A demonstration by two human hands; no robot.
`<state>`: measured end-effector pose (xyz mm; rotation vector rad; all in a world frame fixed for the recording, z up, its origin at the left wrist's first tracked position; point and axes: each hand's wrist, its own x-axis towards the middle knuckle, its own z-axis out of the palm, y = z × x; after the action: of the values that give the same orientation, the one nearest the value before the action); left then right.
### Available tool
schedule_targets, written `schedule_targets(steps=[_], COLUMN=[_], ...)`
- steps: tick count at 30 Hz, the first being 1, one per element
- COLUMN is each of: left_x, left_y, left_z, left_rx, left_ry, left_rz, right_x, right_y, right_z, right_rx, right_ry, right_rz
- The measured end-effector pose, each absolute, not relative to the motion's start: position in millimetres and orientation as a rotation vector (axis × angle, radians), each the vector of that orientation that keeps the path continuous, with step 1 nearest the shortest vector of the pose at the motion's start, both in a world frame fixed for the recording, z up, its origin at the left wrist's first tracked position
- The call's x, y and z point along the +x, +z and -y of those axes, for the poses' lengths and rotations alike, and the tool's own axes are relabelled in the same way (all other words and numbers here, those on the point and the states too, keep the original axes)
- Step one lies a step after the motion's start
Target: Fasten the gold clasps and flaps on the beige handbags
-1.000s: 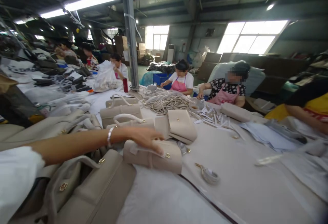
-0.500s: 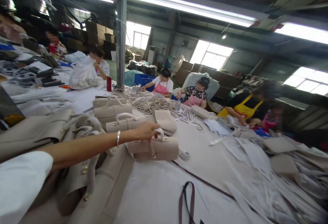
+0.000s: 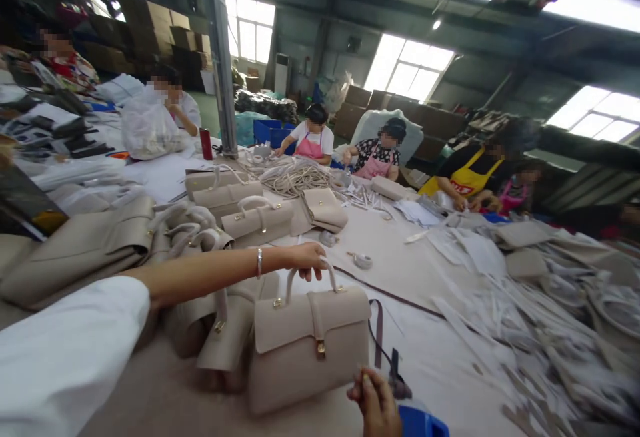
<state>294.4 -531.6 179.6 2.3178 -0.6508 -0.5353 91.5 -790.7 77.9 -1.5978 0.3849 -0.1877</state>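
Note:
My left hand (image 3: pixel 309 260) is closed round the top handle of a beige handbag (image 3: pixel 290 330). The bag hangs upright in front of me, its flap down and a small gold clasp at the middle. My right hand (image 3: pixel 376 402) is low in the view, beside the bag's lower right corner. Its thumb and fingertips are pinched together, and I cannot make out what is between them. Just right of that hand lies a blue object (image 3: pixel 423 422), partly cut off by the lower edge. More beige handbags (image 3: pixel 257 220) stand on the table beyond my left forearm.
A heap of beige straps (image 3: pixel 300 177) lies farther back. Loose beige pieces and wrapping (image 3: pixel 480 270) cover the right side. A dark strap (image 3: pixel 379 330) lies behind the held bag. Several co-workers sit along the far side; a red can (image 3: pixel 206 144) stands near the post.
My left hand has lifted the handbag from the table's middle and brought it nearer, turning its front to me. My right hand and the blue object have come into view.

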Motion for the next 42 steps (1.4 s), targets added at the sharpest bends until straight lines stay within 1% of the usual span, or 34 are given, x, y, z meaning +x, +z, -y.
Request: schedule_targets(steps=[2, 4, 6, 8, 11, 13, 14, 16, 19, 24, 27, 31, 36, 40, 42], left_x=[294, 294, 291, 283, 262, 248, 243, 242, 256, 274, 265, 251, 263, 279, 284], left_y=[150, 132, 125, 124, 121, 113, 107, 93, 71, 41, 27, 19, 14, 0, -4], left_z=[533, 533, 531, 531, 533, 536, 537, 539, 542, 551, 561, 572, 581, 583, 580], left_rx=[2.366, 2.469, 2.579, 2.654, 2.697, 2.641, 2.608, 2.566, 2.554, 2.565, 2.582, 2.557, 2.657, 2.701, 2.695], left_ry=[-0.536, -0.453, -0.313, -0.160, 0.091, 0.142, 0.101, -0.079, -0.270, -0.368, -0.433, -0.508, -0.300, -0.533, -0.589], left_rz=[0.555, 0.487, 0.443, 0.460, 0.806, 1.136, 1.235, 1.236, 1.057, 0.782, 0.557, 0.387, 0.364, 0.225, 0.222], right_x=[96, 97, 97, 97, 102, 110, 115, 127, 146, 182, 209, 241, 257, 250, 245], right_y=[57, 39, 27, 19, 15, 16, 18, 25, 39, 69, 78, 67, 42, 34, 34], right_z=[789, 784, 779, 774, 770, 768, 767, 765, 760, 753, 756, 775, 811, 824, 824], right_rx=[-1.610, -1.698, -1.756, -1.728, -1.610, -1.590, -1.612, -1.690, -1.844, -2.095, -2.145, -1.995, -1.750, -1.767, -1.817], right_ry=[-0.049, 0.027, 0.069, 0.102, 0.130, 0.137, 0.140, 0.144, 0.144, 0.061, 0.001, 0.009, 0.037, 0.035, 0.034], right_rz=[-0.435, -0.447, -0.447, -0.446, -0.432, -0.423, -0.420, -0.397, -0.338, -0.247, -0.215, -0.289, -0.343, -0.367, -0.371])
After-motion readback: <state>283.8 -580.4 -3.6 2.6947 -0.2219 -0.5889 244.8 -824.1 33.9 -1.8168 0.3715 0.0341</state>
